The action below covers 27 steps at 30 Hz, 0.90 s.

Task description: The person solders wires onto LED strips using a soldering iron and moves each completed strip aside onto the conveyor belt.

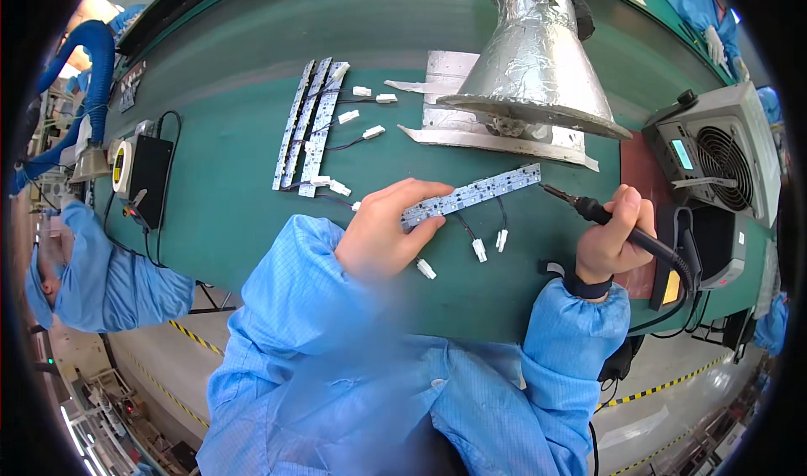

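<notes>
Between the thumb and fingers of my left hand (pixel 388 228) is the left end of a long, narrow LED circuit board (pixel 487 188), tilted up toward the right. Short dark wires with white connectors (pixel 479 251) hang from its lower side. My right hand (pixel 618 239) is closed round the handle of a soldering iron (pixel 593 210). The iron's tip points left, close to the board's right end; whether they touch I cannot tell. Several similar LED boards (pixel 309 131) lie side by side at the left, their wired white connectors spread to the right.
A foil-covered fume hood (pixel 538 64) stands over a light metal tray (pixel 445 123) at the back. At the right are a grey fan unit (pixel 714 152) and a black soldering station (pixel 719 245). A black box (pixel 147 177) stands left on the green mat (pixel 223 182). Co-workers in blue sit nearby.
</notes>
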### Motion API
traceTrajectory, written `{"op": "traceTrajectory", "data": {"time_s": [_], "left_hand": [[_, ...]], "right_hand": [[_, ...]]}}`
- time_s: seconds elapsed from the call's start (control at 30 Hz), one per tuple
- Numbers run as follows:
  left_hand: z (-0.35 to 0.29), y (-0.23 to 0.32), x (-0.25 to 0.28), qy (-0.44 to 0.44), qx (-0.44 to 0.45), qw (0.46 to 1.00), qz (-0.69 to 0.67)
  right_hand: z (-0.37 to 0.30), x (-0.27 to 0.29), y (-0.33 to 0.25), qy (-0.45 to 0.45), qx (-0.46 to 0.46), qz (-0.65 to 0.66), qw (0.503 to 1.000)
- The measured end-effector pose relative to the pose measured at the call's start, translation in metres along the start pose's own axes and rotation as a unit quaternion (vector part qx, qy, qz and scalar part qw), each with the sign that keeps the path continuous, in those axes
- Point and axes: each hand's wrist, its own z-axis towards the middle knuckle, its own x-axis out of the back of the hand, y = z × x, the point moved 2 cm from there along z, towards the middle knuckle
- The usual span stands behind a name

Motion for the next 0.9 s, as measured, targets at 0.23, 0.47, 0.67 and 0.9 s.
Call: {"op": "traceTrajectory", "data": {"time_s": [0.23, 0.47, 0.67, 0.9], "left_hand": [[-0.0007, -0.0004, -0.0011, 0.017, -0.013, 1.000, -0.003], [-0.0007, 0.0016, -0.0013, 0.011, -0.001, 1.000, 0.002], [-0.0010, 0.0016, -0.0013, 0.013, 0.000, 1.000, 0.006], [-0.0012, 0.0007, -0.0020, 0.013, -0.003, 1.000, -0.001]], "right_hand": [[-0.0002, -0.0018, 0.0012, -0.007, 0.006, -0.019, 1.000], [-0.0009, -0.0017, 0.0044, -0.018, 0.002, -0.013, 1.000], [-0.0006, -0.0017, 0.0048, -0.021, 0.005, -0.016, 1.000], [0.0001, -0.0022, 0.0032, -0.029, 0.004, -0.012, 0.999]]}}
